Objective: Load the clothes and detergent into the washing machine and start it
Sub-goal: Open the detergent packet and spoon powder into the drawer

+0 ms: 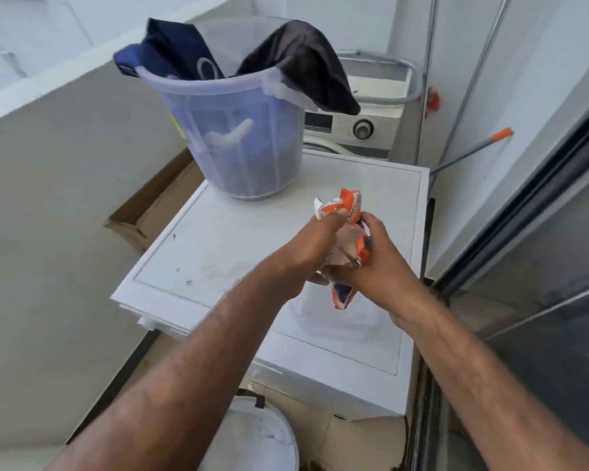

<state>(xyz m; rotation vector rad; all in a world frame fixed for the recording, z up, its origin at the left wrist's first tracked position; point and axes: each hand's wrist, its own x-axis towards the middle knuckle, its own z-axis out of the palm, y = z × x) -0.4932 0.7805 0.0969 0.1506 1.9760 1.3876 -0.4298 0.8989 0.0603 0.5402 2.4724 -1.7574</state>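
An orange, white and blue detergent packet [346, 212] is held above the white top of the near machine [218, 239]. My left hand [306, 248] grips its upper part and my right hand [381, 263] grips its side; the packet's lower end [344, 297] pokes out below. A translucent blue bucket [242, 137] stands at the back of that top, with dark blue clothes [170, 52] and a dark brown garment [306, 66] draped over its rim. Behind the bucket a washing machine's panel with a round dial [363, 128] shows.
A white wall [48, 198] runs along the left. A dark sliding door frame [541, 215] stands on the right, with an orange-tipped pole [473, 151] leaning there. A white round container [259, 440] sits on the floor below the near machine.
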